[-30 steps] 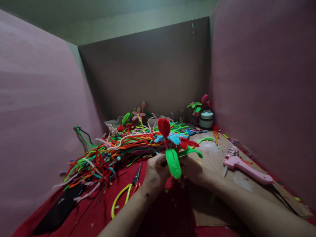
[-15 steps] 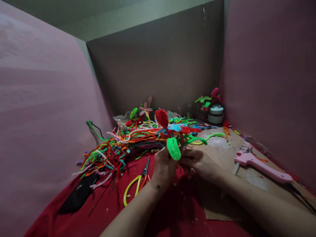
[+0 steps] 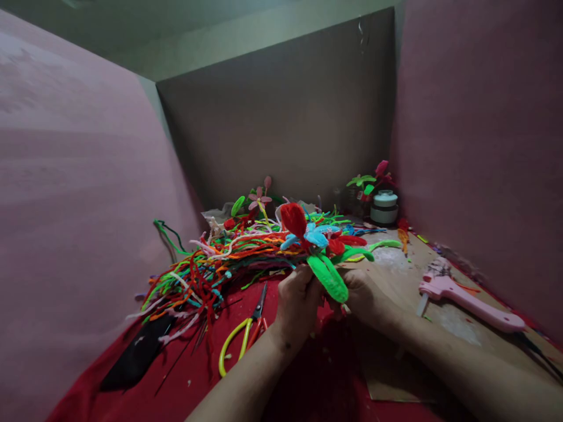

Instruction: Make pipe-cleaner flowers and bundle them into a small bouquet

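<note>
Flower bunch (image 3: 315, 236) held over red cloth (image 3: 325, 366), base pinched by fingers of left hand (image 3: 298, 302), presumably for steadying; fingers of right hand (image 3: 367, 296) partly hidden by green leaf (image 3: 335, 287), grip could not be told.

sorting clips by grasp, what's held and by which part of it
A bunch of fuzzy red and blue flowers with green leaves, held below the flowers by the left hand and apparently the right hand; the exact grip is hidden.
</note>
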Action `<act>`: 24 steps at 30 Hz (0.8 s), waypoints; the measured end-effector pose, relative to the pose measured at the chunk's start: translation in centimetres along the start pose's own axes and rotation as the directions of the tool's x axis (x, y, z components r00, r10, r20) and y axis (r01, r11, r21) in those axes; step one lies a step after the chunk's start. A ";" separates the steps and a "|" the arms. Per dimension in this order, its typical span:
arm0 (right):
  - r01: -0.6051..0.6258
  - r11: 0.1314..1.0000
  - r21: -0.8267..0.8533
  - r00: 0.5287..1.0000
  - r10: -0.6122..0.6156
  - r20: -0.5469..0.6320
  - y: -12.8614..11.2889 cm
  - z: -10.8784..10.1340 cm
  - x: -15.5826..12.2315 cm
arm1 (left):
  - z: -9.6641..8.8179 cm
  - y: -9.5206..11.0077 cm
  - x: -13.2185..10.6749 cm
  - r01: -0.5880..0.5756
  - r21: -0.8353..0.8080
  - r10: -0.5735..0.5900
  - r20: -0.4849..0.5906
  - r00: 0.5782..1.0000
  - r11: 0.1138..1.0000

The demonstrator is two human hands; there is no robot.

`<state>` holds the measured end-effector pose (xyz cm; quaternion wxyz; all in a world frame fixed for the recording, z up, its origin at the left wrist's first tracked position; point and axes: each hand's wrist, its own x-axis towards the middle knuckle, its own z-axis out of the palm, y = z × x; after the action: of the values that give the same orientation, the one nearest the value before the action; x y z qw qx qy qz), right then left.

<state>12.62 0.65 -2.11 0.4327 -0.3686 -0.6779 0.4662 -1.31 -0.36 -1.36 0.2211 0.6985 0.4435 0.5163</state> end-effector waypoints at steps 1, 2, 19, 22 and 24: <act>-0.009 1.000 0.005 1.000 0.009 0.011 -0.1 -0.1 0.1 | -0.1 -0.1 0.0 0.006 -0.026 -0.006 0.006 1.000 1.000; -0.019 1.000 0.014 1.000 0.019 0.023 -0.2 -0.2 0.1 | -0.2 -0.1 0.1 0.014 -0.046 -0.014 0.009 1.000 0.999; -0.128 0.981 0.148 0.989 0.114 0.097 -0.4 -0.4 0.0 | -0.3 0.6 0.3 -0.020 -0.063 0.018 -0.037 0.999 0.998; -0.128 0.977 0.172 0.990 0.114 0.087 0.2 -0.6 0.1 | -0.2 0.5 0.2 0.075 -0.099 -0.076 -0.011 0.997 0.992; -0.130 0.976 0.173 0.989 0.115 0.097 0.3 -0.8 0.1 | -0.1 0.5 0.0 0.076 -0.093 -0.078 -0.016 0.997 0.993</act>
<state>13.31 1.10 -2.25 0.4047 -0.3487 -0.6274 0.5666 -1.20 -0.61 -0.96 0.2685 0.6647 0.4480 0.5342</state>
